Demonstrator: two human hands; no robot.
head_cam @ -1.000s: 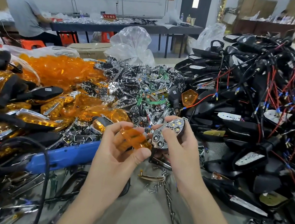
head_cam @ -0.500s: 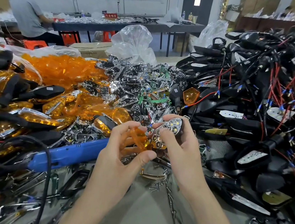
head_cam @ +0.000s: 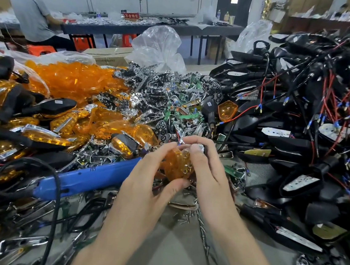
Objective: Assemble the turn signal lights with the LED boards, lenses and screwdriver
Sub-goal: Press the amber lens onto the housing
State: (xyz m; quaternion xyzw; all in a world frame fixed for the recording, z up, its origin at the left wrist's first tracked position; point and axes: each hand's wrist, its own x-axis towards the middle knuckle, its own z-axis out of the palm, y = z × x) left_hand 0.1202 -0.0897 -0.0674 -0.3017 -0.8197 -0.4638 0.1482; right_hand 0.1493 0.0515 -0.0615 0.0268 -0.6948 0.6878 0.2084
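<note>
Turn-signal parts lie heaped across the worktop (head_cam: pixel 175 262), and one set is in hand at its centre: an amber lens (head_cam: pixel 176 165) pressed against a chrome reflector (head_cam: pixel 197 146), of which only a sliver shows above the fingertips. I judge this to be the mating step, lens going onto the reflector piece; whether an LED board already sits behind it cannot be told, since the fingers cover the joint.

Judging by how things lie, much is left. A large pile of loose amber lenses (head_cam: pixel 72 80) sits at the far left, a heap of chrome reflectors (head_cam: pixel 163 91) in the middle, and a tangle of black housings with red wires (head_cam: pixel 303 117) fills the right. Lights that look assembled, amber-faced with black stalks, are stacked at the near left (head_cam: pixel 38 124). The blue electric screwdriver (head_cam: pixel 89 177) lies untouched just left of the hands, and small screws (head_cam: pixel 185 218) are scattered beneath them, so fastening seems not yet done for this unit.

The left hand (head_cam: pixel 149 186) cups the lens from below, thumb under its lower edge and fingers curled over the top, gripping it. The right hand (head_cam: pixel 206 171) closes on the reflector, forefinger and thumb pinching its upper end. Both forearms converge toward the centre, the hands touching around the parts.
</note>
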